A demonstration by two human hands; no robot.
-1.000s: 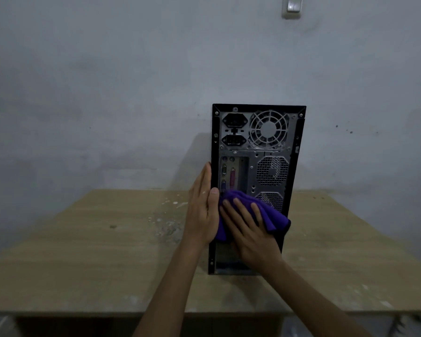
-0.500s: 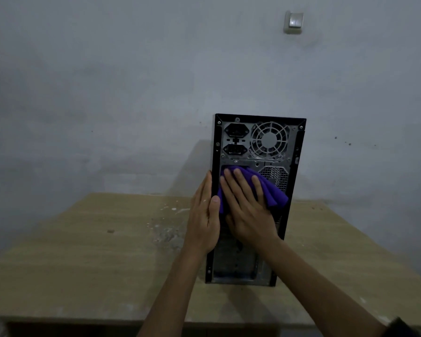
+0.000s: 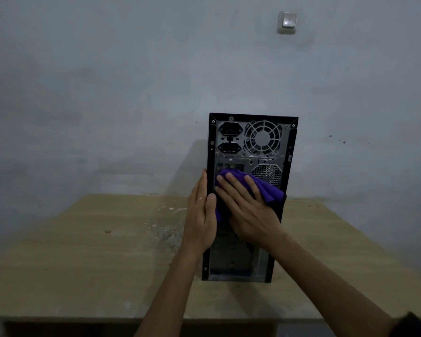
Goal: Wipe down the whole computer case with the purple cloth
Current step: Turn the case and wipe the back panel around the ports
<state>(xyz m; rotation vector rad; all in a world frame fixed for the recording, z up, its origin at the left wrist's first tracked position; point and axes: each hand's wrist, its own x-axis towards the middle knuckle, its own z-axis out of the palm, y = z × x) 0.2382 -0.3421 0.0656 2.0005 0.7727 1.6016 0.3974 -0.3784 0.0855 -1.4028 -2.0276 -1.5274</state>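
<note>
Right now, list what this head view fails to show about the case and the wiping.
- Computer case: only its rear panel faces the head camera; front, top and sides are out of sight.
- Middle of that panel: hidden behind the purple cloth and the right hand.
- Cloth: mostly under that hand.
- Left hand: its fingers lie along the case's left edge; fingertip contact is hidden.
- Lower panel: too dark for detail.

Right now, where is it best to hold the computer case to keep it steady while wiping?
Probably the tall left edge of the computer case, taken from the left as the left hand does: it stands upright, and the right hand pushes the purple cloth against its back.
</note>
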